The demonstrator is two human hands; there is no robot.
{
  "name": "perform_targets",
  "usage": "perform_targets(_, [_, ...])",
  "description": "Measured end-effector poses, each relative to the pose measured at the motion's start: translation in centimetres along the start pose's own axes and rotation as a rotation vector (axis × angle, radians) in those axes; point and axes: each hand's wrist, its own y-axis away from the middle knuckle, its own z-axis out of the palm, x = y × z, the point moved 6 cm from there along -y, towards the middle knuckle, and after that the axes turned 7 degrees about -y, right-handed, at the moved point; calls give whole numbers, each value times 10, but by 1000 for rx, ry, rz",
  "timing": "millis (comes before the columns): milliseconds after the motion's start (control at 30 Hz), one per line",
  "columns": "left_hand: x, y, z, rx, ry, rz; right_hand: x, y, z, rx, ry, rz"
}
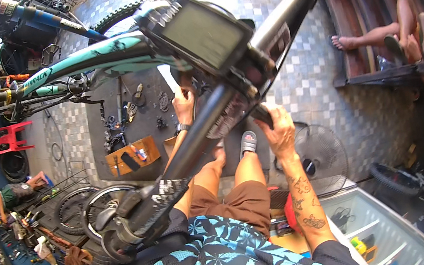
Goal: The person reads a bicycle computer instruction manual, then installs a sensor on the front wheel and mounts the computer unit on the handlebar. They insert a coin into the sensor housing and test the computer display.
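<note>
Bicycle frame [96, 52], teal and black, fills the upper left; the dark handlebar [205, 127] crosses before us — probably raised so we can reach beneath it. The display [203, 34] faces up beside it, presumably for reading. Our right hand [280, 133] closes on a dark piece [261, 117] below; our left hand [183, 108] meets a white strip [167, 77] — whether gripping, we cannot tell.

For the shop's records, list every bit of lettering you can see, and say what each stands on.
I won't copy wording, only place it.
Teal frame: dark capitals along one side.
Black handlebar: white lettering in several spots, blurred.
Display: pale lettering on its casing, blurred; no readable characters on its screen.
Blue bike tube: pale lettering, too small to read.
</note>
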Motion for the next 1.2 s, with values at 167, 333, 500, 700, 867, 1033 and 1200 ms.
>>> perform_targets(167, [17, -1, -10, 1, -66, 7, 16, 13, 4, -59, -37, 72])
perform_targets(333, [36, 10, -13, 65, -16, -39, 88, 56, 6, -170, -56, 239])
perform_targets(500, [44, 10, -15, 53, 9, -30, 161, 68, 28, -271, -22, 380])
perform_targets(700, [41, 11, -11, 28, 58, -67, 194, 69, 32, -415, 32, 404])
perform_targets(867, [36, 9, -8, -6, 68, -83, 192, 68, 30, -389, -18, 351])
perform_targets(1033, [34, 6, -12, -2, 25, -62, 156, 49, 10, -382, -21, 212])
perform_targets(1200, [14, 7, -19, -58, -110, 4, 85, 10, -14, -275, -135, -34])
